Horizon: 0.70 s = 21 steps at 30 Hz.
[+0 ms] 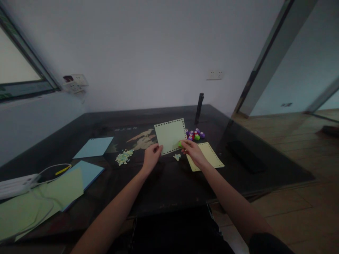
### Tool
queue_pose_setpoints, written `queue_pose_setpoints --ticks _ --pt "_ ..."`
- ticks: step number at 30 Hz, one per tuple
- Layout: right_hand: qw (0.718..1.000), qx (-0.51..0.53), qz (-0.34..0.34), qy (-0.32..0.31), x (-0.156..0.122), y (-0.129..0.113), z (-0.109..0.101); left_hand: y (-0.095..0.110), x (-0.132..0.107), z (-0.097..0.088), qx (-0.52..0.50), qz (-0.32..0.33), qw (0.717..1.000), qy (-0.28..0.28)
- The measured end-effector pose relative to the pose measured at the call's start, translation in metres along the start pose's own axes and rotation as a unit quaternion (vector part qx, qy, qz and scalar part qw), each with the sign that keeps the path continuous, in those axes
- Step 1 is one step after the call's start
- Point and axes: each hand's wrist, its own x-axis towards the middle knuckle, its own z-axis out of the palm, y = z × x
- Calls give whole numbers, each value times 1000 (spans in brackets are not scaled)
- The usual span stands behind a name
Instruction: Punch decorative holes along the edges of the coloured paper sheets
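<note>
A pale yellow-green sheet of paper (pixel 171 135) is held up off the dark table, small punched shapes running along its edges. My left hand (pixel 152 157) pinches its lower left corner. At the lower right edge, my right hand (pixel 193 151) is closed on a small green craft punch (pixel 180 144), mostly covered by the fingers. Below the sheet sits a little heap of paper cut-outs (pixel 177 156). Under my right wrist lies a stack of yellow punched sheets (pixel 209 155). Behind that hand stand several purple, red and green punches (pixel 195 134).
A larger pile of cut-outs (pixel 124 157) lies left of my left hand. Blue paper (pixel 94 147), green sheets (pixel 53 194) and a white power strip (pixel 18 186) with a cable are at the left. A black upright object (pixel 199 107) stands at the back; a dark flat case (pixel 246 156) lies right.
</note>
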Motion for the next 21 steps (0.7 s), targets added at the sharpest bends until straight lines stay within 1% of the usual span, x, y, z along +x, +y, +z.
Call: queue_pose_setpoints --ticks 4,8,11,13,16,18,21 --pt "998 33 -47 6 -3 -7 1 -3 3 -2 -30 10 999 24" --pt "994 58 -88 4 -3 -23 -5 -8 6 -4 -78 -25 997 -10" --pt "992 66 -101 24 -2 -41 -16 -9 7 -4 -97 -35 994 -23" --pt "991 69 -109 44 1 -54 -29 -7 6 -2 -125 -54 990 -29" --pt "986 67 -130 80 12 -68 -55 -3 3 1 -176 -93 979 -47" --pt "983 51 -142 105 26 -69 -75 0 0 4 -212 -119 967 -75" --pt "982 -6 -129 136 56 -59 -105 5 -6 11 -252 -156 946 -131"
